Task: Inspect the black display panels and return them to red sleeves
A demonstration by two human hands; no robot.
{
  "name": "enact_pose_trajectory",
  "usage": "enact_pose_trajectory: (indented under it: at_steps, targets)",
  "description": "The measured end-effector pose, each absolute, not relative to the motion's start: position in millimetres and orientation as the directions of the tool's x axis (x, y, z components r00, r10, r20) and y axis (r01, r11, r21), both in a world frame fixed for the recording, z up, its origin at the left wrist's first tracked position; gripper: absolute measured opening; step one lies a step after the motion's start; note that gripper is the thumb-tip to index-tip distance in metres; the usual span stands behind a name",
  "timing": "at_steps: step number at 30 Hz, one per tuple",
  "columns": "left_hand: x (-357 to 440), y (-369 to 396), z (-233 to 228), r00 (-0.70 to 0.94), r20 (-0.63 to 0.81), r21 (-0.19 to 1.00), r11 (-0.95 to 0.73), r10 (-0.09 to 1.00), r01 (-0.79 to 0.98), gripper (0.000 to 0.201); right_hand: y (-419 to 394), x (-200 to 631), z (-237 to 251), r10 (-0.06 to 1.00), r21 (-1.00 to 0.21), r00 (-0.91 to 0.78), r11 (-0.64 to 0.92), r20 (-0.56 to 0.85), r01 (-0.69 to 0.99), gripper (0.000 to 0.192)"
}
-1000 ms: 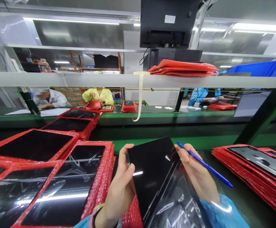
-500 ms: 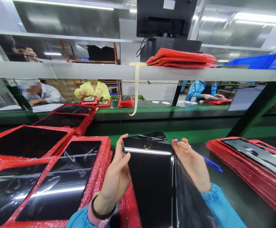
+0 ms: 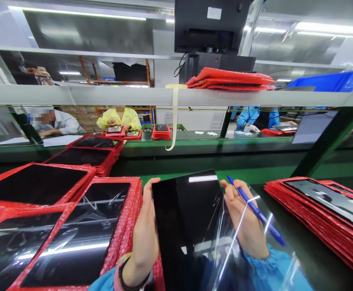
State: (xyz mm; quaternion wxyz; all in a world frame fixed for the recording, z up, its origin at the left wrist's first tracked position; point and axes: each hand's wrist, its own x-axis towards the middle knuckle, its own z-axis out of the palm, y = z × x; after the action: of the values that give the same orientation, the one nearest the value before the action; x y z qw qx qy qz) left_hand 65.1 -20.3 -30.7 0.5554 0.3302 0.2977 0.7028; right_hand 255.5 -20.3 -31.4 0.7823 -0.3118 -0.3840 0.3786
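Note:
A glossy black tablet screen is held tilted up in front of me. My left hand grips its left edge, with the fingers behind and out of sight. At the upper right edge, my right hand has its fingers curled, with a blue pen lying across them. A clear film stands away from the screen's right side and spreads over the right hand and sleeve, streaked with reflections. The fingertips appear to pinch its edge.
Red bubble bags with black screens on top are piled on the left. Another red stack stands on the right. Masking tape hangs from the shelf beam. Several people work across the green bench.
The clear film has swung farther right and now spreads over my right hand and the pen. The screen has turned slightly, shifting its reflections. My left thumb no longer shows over the front.

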Motion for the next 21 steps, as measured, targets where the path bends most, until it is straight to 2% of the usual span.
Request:
enact_pose_trajectory:
  at_steps: [3,6,10,14,17,21]
  targets:
    - [65.3,-28.8,-27.8,-0.189,0.177,0.784,-0.255,0.966,-0.566,0.041,-23.4,249.2,-34.3,0.682,-0.709,0.406,0.697,0.609,-0.106,0.022]
    - [65.2,-37.0,-26.7,-0.242,0.261,0.773,-0.352,0.934,-0.528,0.048,-25.0,246.9,-36.2,0.554,-0.613,0.406,0.790,0.727,0.021,0.023]
    - [66.9,-46.0,-27.4,-0.281,0.295,0.751,-0.404,0.913,-0.523,0.057,-29.1,247.3,-36.4,0.418,-0.503,0.387,0.852,0.822,0.147,0.022]
    - [68.3,-53.4,-34.1,-0.176,0.357,0.675,-0.383,0.918,-0.630,0.067,-33.3,250.7,-38.8,0.244,-0.336,0.338,0.908,0.909,0.249,0.024]
    - [67.1,-56.8,-46.2,-0.042,0.414,0.621,-0.316,0.909,-0.717,0.071,-36.7,254.1,-41.5,0.187,-0.269,0.299,0.928,0.936,0.260,0.029]
    - [61.5,-58.0,-62.7,0.022,0.415,0.680,-0.294,0.910,-0.671,0.064,-40.5,258.1,-43.0,0.113,-0.198,0.250,0.916,0.962,0.348,0.036]
